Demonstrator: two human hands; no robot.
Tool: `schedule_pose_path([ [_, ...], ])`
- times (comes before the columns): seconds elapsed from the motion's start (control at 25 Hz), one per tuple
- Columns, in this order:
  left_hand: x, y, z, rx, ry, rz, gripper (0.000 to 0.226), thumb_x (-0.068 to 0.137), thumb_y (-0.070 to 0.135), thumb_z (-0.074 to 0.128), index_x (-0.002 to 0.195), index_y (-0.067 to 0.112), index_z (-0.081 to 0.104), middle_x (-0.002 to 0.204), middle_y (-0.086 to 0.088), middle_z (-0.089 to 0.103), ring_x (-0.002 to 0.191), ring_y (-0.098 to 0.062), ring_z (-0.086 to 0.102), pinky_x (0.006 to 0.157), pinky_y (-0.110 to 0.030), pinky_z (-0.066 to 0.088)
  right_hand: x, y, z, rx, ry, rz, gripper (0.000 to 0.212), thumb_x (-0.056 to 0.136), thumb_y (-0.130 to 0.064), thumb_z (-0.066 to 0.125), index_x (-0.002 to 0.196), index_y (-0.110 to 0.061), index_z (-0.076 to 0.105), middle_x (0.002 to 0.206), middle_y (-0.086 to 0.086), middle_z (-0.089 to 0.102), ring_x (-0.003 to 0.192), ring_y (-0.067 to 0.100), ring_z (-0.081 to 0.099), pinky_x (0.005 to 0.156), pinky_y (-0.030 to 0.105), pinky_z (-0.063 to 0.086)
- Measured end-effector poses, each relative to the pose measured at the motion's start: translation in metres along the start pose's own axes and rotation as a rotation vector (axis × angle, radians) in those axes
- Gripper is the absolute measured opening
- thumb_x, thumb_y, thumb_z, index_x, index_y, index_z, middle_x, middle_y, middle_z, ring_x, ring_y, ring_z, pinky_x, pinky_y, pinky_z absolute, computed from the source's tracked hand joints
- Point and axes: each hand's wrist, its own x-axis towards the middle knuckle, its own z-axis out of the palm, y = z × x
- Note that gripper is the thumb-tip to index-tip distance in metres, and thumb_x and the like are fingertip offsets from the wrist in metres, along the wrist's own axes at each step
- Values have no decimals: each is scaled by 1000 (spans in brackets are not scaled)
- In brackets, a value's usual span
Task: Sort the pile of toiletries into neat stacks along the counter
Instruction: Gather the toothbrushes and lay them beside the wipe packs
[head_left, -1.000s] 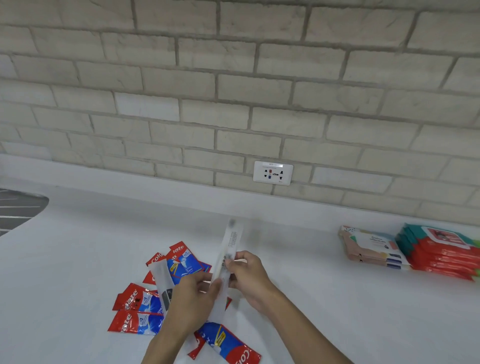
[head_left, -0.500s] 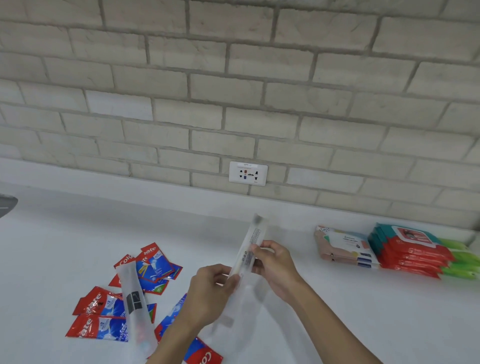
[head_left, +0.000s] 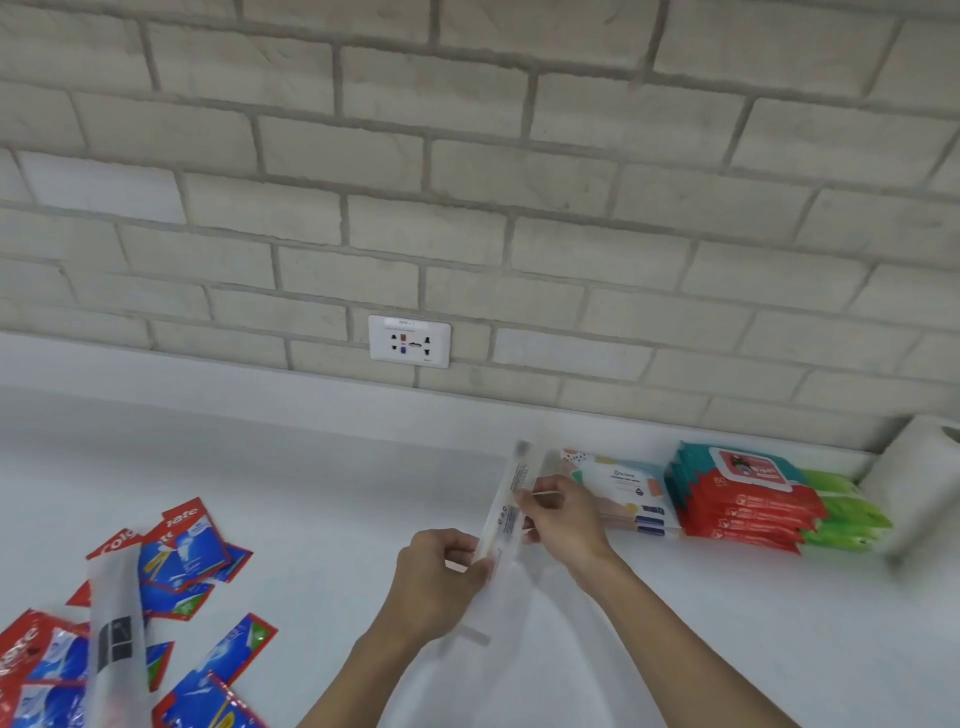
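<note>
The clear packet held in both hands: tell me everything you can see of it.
The clear packet is a long, narrow sleeve of translucent, whitish plastic with small dark print around its middle. Its contents are too blurred to tell. It stands nearly upright, its top leaning slightly right, held above the counter. The left hand pinches its lower part and the right hand pinches its middle. The top end sticks up free.

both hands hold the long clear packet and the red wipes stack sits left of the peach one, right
Not quite: the head view shows the red wipes stack right of the peach wipes stack, not left. The left hand and right hand do both hold the long clear packet.
</note>
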Motion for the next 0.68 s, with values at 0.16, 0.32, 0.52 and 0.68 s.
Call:
schedule_pose_path([
  [0.16, 21, 11, 41, -9, 24, -10, 17, 77, 31, 77, 90, 21, 70, 80, 4, 69, 64, -8, 68, 59, -16, 53, 33, 4, -30, -423, 67, -137, 16, 86, -29, 69, 97, -18, 65, 88, -5, 68, 78, 8, 62, 63, 8, 40],
  [0.32, 38, 16, 69, -20, 86, -27, 27, 80, 26, 75, 104, 18, 65, 84, 6, 67, 66, -6, 67, 53, -7, 47, 65, 10, -41, -728, 59, -220, 16, 89, -39, 62, 93, -26, 70, 97, -9, 71, 100, 16, 63, 90, 33, 47],
  [0.52, 51, 10, 88, -4, 116, -64, 31, 82, 23, 73, 111, 15, 65, 86, 8, 66, 68, -4, 66, 53, -7, 47, 92, 17, -40, -981, 80, -294, 18, 87, -40, 61, 79, -28, 71, 115, -2, 66, 116, 24, 55, 97, 39, 37],
  [0.68, 57, 1, 99, 20, 127, -102, 33, 83, 19, 72, 114, 13, 65, 92, 3, 67, 72, -7, 67, 55, -8, 47, 95, 23, -40, -1031, 54, -291, 16, 88, -37, 63, 83, -25, 73, 116, 6, 59, 117, 32, 48, 96, 38, 38],
])
